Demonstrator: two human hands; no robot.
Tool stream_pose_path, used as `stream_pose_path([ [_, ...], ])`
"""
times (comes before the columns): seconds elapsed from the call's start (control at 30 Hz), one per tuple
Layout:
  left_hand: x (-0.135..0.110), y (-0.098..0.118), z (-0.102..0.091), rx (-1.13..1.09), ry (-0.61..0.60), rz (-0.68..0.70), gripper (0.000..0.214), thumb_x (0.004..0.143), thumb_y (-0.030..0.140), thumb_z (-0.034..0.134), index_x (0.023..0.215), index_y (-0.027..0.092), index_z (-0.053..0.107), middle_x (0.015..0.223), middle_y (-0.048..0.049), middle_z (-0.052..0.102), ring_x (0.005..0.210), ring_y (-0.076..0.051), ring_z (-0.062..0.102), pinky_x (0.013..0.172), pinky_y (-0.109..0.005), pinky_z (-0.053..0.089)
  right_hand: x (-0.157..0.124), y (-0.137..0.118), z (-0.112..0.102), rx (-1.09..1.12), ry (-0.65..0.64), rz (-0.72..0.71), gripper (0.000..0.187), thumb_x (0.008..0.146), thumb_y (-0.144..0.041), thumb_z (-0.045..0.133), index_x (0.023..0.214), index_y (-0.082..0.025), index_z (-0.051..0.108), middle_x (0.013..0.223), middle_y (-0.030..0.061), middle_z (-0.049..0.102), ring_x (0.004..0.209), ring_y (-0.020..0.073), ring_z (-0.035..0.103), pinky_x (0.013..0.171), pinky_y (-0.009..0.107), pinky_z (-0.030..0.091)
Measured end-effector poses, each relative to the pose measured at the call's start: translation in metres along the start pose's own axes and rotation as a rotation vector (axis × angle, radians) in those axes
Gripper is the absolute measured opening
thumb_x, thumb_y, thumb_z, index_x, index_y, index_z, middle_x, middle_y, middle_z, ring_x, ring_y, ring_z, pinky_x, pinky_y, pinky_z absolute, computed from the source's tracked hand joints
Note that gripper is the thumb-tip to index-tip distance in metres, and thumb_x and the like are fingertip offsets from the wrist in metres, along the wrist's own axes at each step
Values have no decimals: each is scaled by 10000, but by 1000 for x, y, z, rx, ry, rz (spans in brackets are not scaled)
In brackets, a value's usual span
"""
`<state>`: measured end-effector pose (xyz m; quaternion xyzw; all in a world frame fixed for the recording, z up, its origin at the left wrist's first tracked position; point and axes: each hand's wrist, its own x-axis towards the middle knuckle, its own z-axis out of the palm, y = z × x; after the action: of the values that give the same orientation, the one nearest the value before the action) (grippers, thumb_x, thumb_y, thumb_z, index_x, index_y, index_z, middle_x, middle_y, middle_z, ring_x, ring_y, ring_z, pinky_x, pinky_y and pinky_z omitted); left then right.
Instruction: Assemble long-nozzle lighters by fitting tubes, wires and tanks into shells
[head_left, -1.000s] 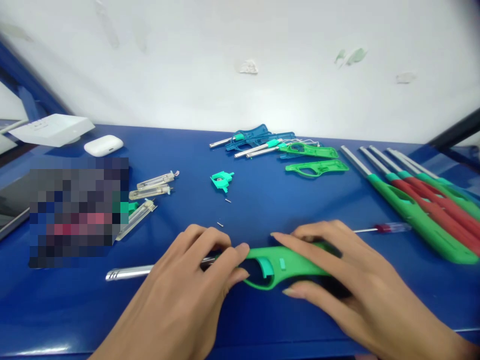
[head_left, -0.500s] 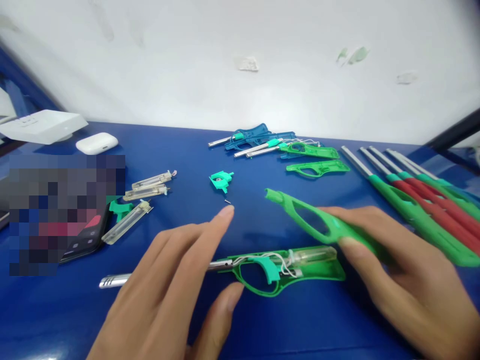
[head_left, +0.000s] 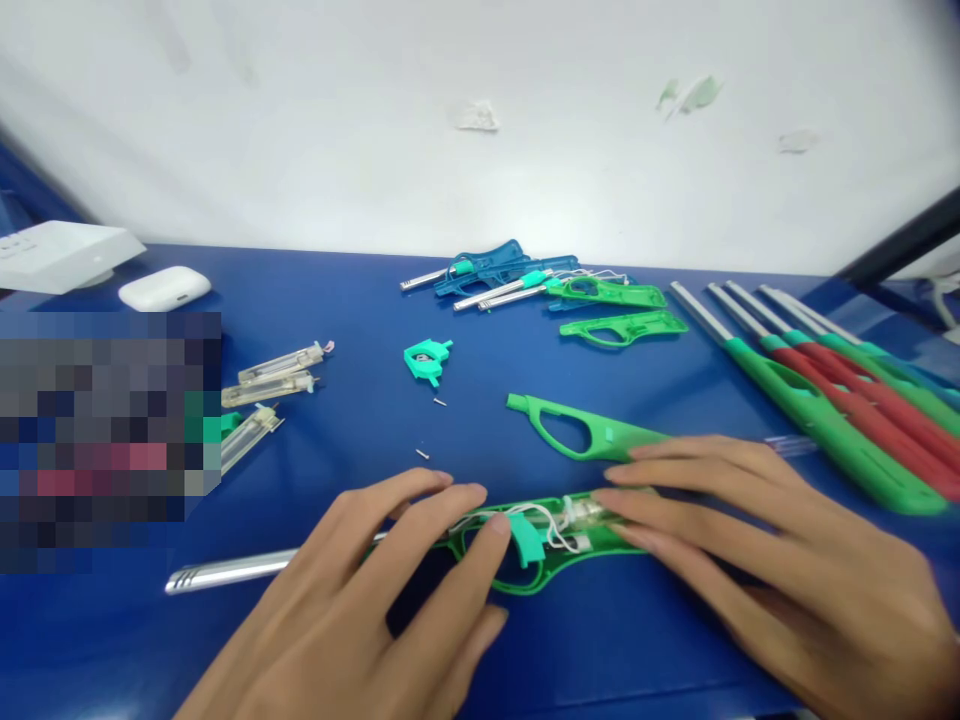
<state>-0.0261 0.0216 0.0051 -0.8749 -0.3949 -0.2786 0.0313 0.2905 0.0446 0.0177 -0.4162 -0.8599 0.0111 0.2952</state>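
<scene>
An opened green lighter half (head_left: 547,545) lies on the blue table (head_left: 480,330), its teal trigger, white wires and clear tank exposed, with a metal tube (head_left: 225,570) sticking out to the left. My left hand (head_left: 375,600) rests with fingers stretched flat on its front end. My right hand (head_left: 757,550) lies flat over the rear end, fingertips touching the tank. The removed green cover shell (head_left: 577,432) lies just behind, partly under my right fingers.
Assembled green and red lighters (head_left: 840,400) lie in a row at the right. Blue and green shells with tubes (head_left: 540,290) sit at the back. Clear tanks (head_left: 274,380), a teal trigger piece (head_left: 424,360), small pins (head_left: 439,402), an earbud case (head_left: 165,288) and a white box (head_left: 60,255) lie left.
My right hand lifted the green cover off the lighter and laid it down behind. Both hands now rest flat on the opened half.
</scene>
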Motion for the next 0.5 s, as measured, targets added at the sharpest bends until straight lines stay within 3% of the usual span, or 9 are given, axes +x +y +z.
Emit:
stream_pose_path([
  [0.17,-6,-3,-1,9,-25,46,430,1210,80,391,1556,212,611,1492,-55,723,1504,-240,549,1350,-360,369,-3,0,1,-20,-3,8,257,1179,-251,655,1339,-387,803,1298,-71,879,1179,196,830,1140,389,586],
  [0.3,-15,-8,-1,-42,-102,58,450,1260,207,383,1671,229,564,1580,-72,723,1531,-297,564,1351,-460,364,1,-4,-2,-24,-12,-2,241,1203,-287,621,1346,-395,782,1288,-55,874,1129,193,839,1077,381,624],
  [0.5,-19,-13,-2,-65,-144,35,484,1225,212,558,1697,321,552,1621,-32,732,1517,-298,620,1333,-493,387,-2,-3,-2,8,-23,32,296,1176,-253,648,1391,-419,765,1289,-46,863,1103,208,847,1049,397,654],
])
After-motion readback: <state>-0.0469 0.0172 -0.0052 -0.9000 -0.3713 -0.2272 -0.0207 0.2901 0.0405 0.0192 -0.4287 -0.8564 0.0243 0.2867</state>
